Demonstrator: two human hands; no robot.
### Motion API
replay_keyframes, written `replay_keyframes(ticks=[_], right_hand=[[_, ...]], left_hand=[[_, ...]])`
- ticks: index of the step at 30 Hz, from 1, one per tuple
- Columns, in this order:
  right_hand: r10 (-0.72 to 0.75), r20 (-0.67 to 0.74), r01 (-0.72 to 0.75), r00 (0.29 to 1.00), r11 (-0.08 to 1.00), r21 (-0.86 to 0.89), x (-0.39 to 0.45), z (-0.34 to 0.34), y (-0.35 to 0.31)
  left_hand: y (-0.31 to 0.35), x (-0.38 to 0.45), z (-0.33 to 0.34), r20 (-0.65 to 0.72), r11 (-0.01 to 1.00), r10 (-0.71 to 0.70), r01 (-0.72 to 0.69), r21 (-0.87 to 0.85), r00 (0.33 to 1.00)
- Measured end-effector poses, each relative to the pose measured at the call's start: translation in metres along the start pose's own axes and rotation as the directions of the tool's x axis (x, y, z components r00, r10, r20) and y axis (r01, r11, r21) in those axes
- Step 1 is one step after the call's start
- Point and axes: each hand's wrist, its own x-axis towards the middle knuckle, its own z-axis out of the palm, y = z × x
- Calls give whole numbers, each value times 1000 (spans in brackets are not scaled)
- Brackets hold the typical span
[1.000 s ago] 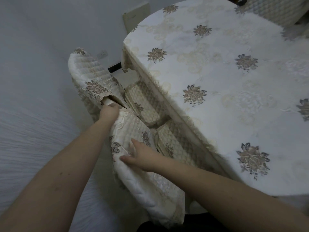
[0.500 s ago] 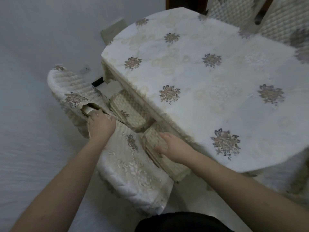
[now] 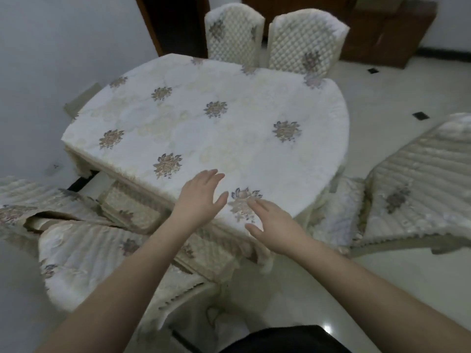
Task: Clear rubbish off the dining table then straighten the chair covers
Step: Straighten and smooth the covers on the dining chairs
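The dining table point(image 3: 229, 138) carries a white cloth with floral motifs, and nothing lies on it. My left hand point(image 3: 200, 197) hovers over its near edge, fingers spread, holding nothing. My right hand point(image 3: 271, 220) is beside it, also open and empty. A quilted cream chair cover point(image 3: 81, 253) drapes a chair back at lower left, below my left forearm. Another covered chair point(image 3: 418, 189) stands at the right, its back tilted towards me. At the far side of the table stand two upright covered chairs point(image 3: 234, 34) point(image 3: 305, 44).
Cushioned chair seats point(image 3: 132, 210) are tucked under the table's left edge. A white wall runs along the left, with a dark doorway point(image 3: 175, 24) behind. A dark wooden cabinet point(image 3: 387, 29) stands at the back right. Pale tiled floor point(image 3: 382, 281) lies to the right.
Both hands have let go of the left chair's cover and seat cushion and risen over the table's near edge. My view has lifted and swung right, showing the whole table and far chairs.
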Motion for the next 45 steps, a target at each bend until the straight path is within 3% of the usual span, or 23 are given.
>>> replay_keyframes(ticks=[7, 13, 19, 26, 31, 37, 45], right_hand=[[280, -108, -272, 954, 959, 86, -67, -42, 85], [432, -245, -416, 868, 902, 117, -113, -76, 136], [590, -316, -564, 743, 806, 178, -143, -96, 176], [744, -399, -735, 535, 643, 214, -178, -113, 201], [783, -469, -789, 409, 562, 250, -200, -115, 207], [844, -456, -839, 283, 449, 309, -239, -111, 237], [874, -414, -818, 254, 422, 390, -289, -122, 309]], left_hand=[[117, 38, 19, 61, 974, 225, -226, 18, 972], [193, 71, 28, 130, 903, 422, -429, 35, 897], [247, 107, 45, 174, 818, 565, -575, 8, 806], [313, 147, 58, 180, 698, 710, -713, -59, 680], [373, 150, 64, 164, 581, 810, -809, -87, 564], [441, 147, 77, 162, 461, 884, -877, -138, 439], [529, 154, 100, 195, 461, 878, -883, -90, 438]])
